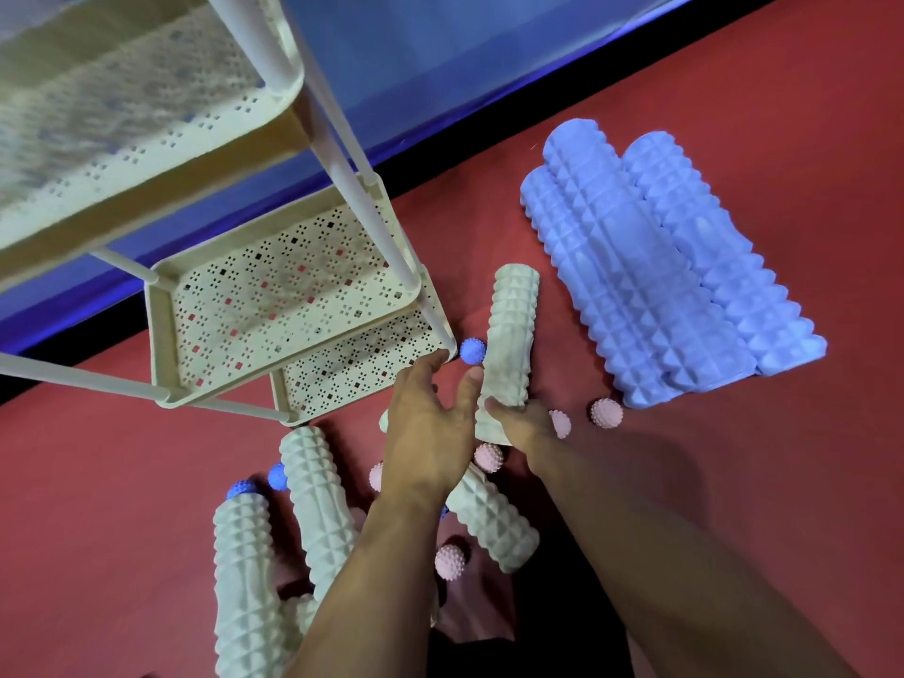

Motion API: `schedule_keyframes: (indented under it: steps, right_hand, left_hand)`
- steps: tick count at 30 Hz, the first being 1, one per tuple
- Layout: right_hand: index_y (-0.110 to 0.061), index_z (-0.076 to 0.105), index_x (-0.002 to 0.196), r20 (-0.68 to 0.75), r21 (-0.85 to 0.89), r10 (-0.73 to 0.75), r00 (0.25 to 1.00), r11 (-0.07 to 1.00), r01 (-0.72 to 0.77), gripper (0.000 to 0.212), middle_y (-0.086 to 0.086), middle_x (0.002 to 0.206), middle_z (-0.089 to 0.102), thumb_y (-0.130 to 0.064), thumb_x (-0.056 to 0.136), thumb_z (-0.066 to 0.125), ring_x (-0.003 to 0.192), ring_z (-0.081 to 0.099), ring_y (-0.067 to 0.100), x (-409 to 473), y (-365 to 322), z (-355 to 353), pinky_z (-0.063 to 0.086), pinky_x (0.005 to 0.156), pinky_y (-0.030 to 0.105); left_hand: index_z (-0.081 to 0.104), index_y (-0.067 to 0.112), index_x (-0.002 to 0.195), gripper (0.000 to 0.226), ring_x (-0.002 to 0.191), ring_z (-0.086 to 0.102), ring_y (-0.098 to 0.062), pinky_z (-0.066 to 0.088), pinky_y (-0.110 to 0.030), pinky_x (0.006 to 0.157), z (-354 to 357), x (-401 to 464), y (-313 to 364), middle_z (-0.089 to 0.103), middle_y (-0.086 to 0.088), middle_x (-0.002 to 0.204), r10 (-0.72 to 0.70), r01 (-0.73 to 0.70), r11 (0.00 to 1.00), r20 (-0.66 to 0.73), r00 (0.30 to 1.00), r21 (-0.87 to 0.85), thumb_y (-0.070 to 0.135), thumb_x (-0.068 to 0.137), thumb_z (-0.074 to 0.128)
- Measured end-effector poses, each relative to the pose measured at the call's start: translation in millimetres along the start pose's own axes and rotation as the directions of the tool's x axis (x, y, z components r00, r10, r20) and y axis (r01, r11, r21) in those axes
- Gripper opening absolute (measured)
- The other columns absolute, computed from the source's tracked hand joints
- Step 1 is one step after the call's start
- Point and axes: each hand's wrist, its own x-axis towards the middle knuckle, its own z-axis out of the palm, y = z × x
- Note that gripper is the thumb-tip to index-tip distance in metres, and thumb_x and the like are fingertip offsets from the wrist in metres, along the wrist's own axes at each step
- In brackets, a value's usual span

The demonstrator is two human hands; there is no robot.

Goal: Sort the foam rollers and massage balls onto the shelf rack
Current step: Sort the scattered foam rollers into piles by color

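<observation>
Gripping the cream foam roller [508, 335] low with our right hand [526, 425], fingers curled around it, we are steadying it with the spread-fingered left hand [430, 423] beside the shelf rack [166, 335].

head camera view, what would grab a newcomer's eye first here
First, the three big pale blue ridged foam rollers lying side by side on the red floor at right. In the centre, the right hand grips a cream ridged foam roller at its near end, the left hand open beside it. The cream perforated shelf rack looms at upper left.
</observation>
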Motion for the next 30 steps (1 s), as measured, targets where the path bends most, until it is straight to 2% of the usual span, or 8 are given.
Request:
schedule_keyframes:
  steps: [2,8,11,16,20,24,28,30]
  right_hand:
    - [-0.006,0.07,0.11,0.092,0.192,-0.018,0.996,0.981,0.0,0.029,0.0,0.092,0.075,-0.027,0.09,0.075,0.076,0.071,0.01,-17.5,-6.4,-4.3,0.054,0.063,0.015]
    - [-0.01,0.06,0.134,0.335,0.563,-0.197,0.922,0.826,-0.029,0.041,0.012,0.126,0.07,-0.034,0.101,0.056,0.119,0.066,0.024,-87.8,-34.7,-26.8,0.052,0.1,0.04]
    - [-0.005,0.053,0.141,0.358,0.635,-0.312,0.88,0.773,0.016,0.044,0.018,0.135,0.063,-0.031,0.106,0.045,0.128,0.059,0.028,-119.4,-51.6,-43.4,0.051,0.1,0.037]
    - [-0.008,0.043,0.149,0.293,0.644,-0.447,0.845,0.746,0.171,0.056,0.015,0.147,0.053,-0.037,0.101,0.049,0.14,0.047,0.025,-164.2,-88.3,-74.2,0.04,0.112,0.033]
    - [-0.007,0.053,0.142,0.244,0.622,-0.533,0.81,0.727,0.291,0.048,0.013,0.141,0.059,-0.031,0.1,0.055,0.136,0.052,0.024,-186.8,-104.0,-101.8,0.038,0.113,0.036]
    - [-0.009,0.058,0.137,0.193,0.583,-0.56,0.806,0.726,0.364,0.052,0.01,0.137,0.063,-0.037,0.094,0.068,0.133,0.055,0.025,-214.2,-112.4,-126.3,0.036,0.116,0.044]
    - [-0.024,0.069,0.107,0.015,0.235,-0.579,0.815,0.794,0.56,0.027,-0.016,0.095,0.074,-0.045,0.09,0.071,0.092,0.068,0.008,-246.5,-126.8,-166.4,0.049,0.075,0.018]
    - [-0.03,0.061,0.117,-0.231,-0.01,-0.606,0.761,0.784,0.621,0.054,-0.015,0.112,0.064,-0.054,0.074,0.082,0.104,0.059,0.008,-255.0,-130.4,-197.7,0.044,0.082,0.021]
  left_hand:
    - [0.051,0.029,0.142,0.051,0.124,0.052,-0.01,0.045,-0.037,0.108,0.5,0.9,2.1,0.05,0.01,0.143,-0.001,0.001,1.0,-0.015,1.0,0.014,0.052,0.097,0.06]
    - [0.047,0.027,0.145,0.061,0.13,0.053,-0.019,0.043,-0.038,0.109,5.0,0.6,20.6,0.048,0.004,0.148,-0.025,0.026,0.999,-0.037,0.999,0.028,0.057,0.093,0.062]
    - [0.044,0.021,0.148,0.071,0.131,0.051,-0.02,0.038,-0.029,0.105,8.9,-4.2,39.7,0.046,-0.003,0.149,-0.093,0.092,0.995,-0.037,0.995,-0.039,0.061,0.091,0.062]
    - [0.046,0.02,0.145,0.101,0.129,0.057,-0.024,0.043,-0.046,0.113,19.5,-15.7,70.7,0.055,-0.007,0.142,-0.182,0.178,0.962,-0.001,0.983,-0.206,0.087,0.071,0.056]
    - [0.064,0.005,0.122,0.116,0.09,0.069,-0.022,0.055,-0.052,0.098,27.1,-27.6,104.1,0.074,-0.016,0.113,-0.228,0.223,0.86,0.044,0.973,-0.458,0.099,0.055,0.055]
    - [0.07,0.011,0.09,0.087,0.082,0.072,-0.027,0.059,-0.052,0.091,33.4,-48.0,140.6,0.077,-0.012,0.092,-0.239,0.203,0.787,0.014,0.971,-0.582,0.089,0.051,0.059]
    - [0.068,0.018,0.08,0.07,0.086,0.074,-0.032,0.06,-0.052,0.085,37.1,-68.1,166.5,0.074,-0.004,0.082,-0.228,0.157,0.779,-0.041,0.973,-0.607,0.08,0.048,0.058]
    - [0.067,0.02,0.079,0.062,0.084,0.074,-0.032,0.06,-0.054,0.084,38.3,-75.8,172.3,0.074,-0.002,0.081,-0.215,0.13,0.796,-0.076,0.974,-0.591,0.076,0.051,0.06]
